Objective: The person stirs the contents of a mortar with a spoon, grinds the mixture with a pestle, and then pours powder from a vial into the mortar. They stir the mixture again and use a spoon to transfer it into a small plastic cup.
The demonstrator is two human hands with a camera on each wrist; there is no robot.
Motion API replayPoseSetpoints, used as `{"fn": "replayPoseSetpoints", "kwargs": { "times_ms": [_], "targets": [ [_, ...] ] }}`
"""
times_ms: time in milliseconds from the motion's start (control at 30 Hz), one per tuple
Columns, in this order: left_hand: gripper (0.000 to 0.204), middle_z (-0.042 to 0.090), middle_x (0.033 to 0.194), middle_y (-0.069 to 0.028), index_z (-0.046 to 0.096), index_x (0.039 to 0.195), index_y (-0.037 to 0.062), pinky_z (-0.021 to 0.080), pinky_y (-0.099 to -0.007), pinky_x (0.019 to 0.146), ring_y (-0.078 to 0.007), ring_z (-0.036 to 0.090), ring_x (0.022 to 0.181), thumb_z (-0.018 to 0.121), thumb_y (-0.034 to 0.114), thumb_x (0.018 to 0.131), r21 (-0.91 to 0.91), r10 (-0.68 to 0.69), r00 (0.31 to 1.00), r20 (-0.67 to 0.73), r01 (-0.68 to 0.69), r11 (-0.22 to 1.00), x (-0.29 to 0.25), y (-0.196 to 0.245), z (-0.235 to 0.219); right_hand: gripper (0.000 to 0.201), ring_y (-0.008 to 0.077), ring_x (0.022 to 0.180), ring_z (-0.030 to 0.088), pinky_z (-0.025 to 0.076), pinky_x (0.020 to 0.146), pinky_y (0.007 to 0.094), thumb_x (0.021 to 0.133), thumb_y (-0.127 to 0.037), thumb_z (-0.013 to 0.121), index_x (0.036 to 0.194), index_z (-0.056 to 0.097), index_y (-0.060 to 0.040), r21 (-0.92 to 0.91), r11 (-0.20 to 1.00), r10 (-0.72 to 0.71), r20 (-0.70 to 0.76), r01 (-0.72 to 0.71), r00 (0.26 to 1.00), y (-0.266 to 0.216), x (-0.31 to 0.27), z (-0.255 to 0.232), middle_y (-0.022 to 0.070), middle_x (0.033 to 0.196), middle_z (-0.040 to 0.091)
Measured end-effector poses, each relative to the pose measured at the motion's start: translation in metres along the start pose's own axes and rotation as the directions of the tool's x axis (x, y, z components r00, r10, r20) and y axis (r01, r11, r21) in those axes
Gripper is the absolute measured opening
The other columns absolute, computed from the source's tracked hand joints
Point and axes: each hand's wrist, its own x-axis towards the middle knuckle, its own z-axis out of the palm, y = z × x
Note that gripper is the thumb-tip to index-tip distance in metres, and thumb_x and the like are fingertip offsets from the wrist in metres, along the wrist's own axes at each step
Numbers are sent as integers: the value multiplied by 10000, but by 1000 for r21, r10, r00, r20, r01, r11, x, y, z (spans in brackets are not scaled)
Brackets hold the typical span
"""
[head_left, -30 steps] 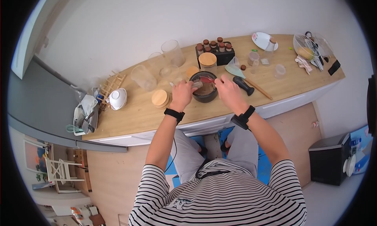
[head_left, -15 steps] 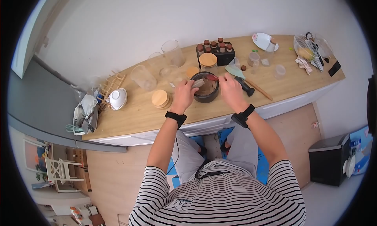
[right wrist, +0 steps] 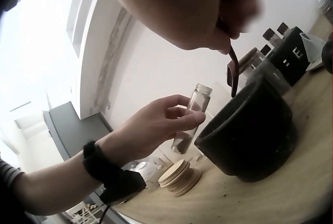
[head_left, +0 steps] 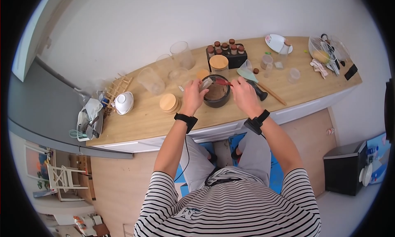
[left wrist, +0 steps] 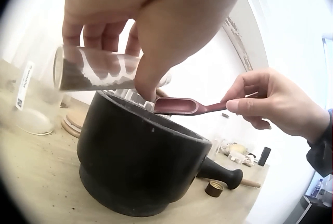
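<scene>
My left hand (head_left: 193,98) grips a small clear glass vial (left wrist: 96,69) holding some brown powder, tilted at the left rim of a black mortar (left wrist: 140,156). In the right wrist view the vial's open threaded mouth (right wrist: 203,88) points up. My right hand (head_left: 245,98) pinches the handle of a dark red scoop (left wrist: 177,105), whose bowl is over the mortar beside the vial. The scoop's bowl looks empty in the left wrist view. Brown powder (head_left: 215,92) lies inside the mortar. A black pestle (left wrist: 221,173) and a small brown cap (left wrist: 214,188) are to the mortar's right.
A black rack (head_left: 236,60) of capped vials and a wooden-lidded jar (head_left: 219,63) stand behind the mortar. Left are clear cylinders (head_left: 182,56), round wooden lids (head_left: 168,102) and white bowls (head_left: 124,103). A funnel (head_left: 246,70), a wooden stick (head_left: 271,92) and a plate (head_left: 278,44) lie right.
The scoop has swung from inside the mortar out to the right, then back toward the vial's mouth. The vial in my left hand has tipped more upright.
</scene>
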Motion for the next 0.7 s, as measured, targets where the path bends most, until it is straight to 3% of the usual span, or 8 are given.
{"fn": "replayPoseSetpoints", "kwargs": {
  "times_ms": [233,433,500,600,700],
  "targets": [
    [473,600,1043,-209,578,1185,49,537,-497,788,-433,642,932,838,79,790,191,86,996,29,-90,978,3,-4,4,113,438,837,642,520,703,524,956,-103,668,983,601,-17,7,1000,16,0,-16,1000,1,0,-3,189,949,577],
    [451,610,1022,-211,622,1228,31,532,-487,779,-421,638,914,813,79,822,99,155,988,-15,-153,983,-2,-11,4,106,430,820,652,530,702,518,945,-99,674,979,611,-20,7,1000,1,6,-1,1000,1,0,-7,186,946,590],
    [434,620,1027,-214,644,1233,25,533,-477,784,-418,640,909,808,93,837,6,115,993,-32,-115,993,-3,-15,5,105,410,832,674,553,698,499,927,-107,686,966,640,-21,-11,999,-34,11,34,999,7,0,-3,181,935,624],
    [414,631,1037,-219,665,1239,23,535,-468,793,-416,645,910,801,108,856,-77,69,997,-35,-71,994,-7,-19,1,127,424,868,675,552,746,519,924,-130,701,941,667,-8,30,999,10,226,-17,974,13,10,-4,201,934,671],
    [409,647,1041,-210,675,1241,15,546,-437,807,-376,665,919,807,98,863,-71,25,999,-29,-27,997,-7,-16,-4,148,438,928,680,552,791,530,913,-147,722,923,697,-1,141,988,28,237,-63,971,6,32,5,216,949,700]
  ]
}}
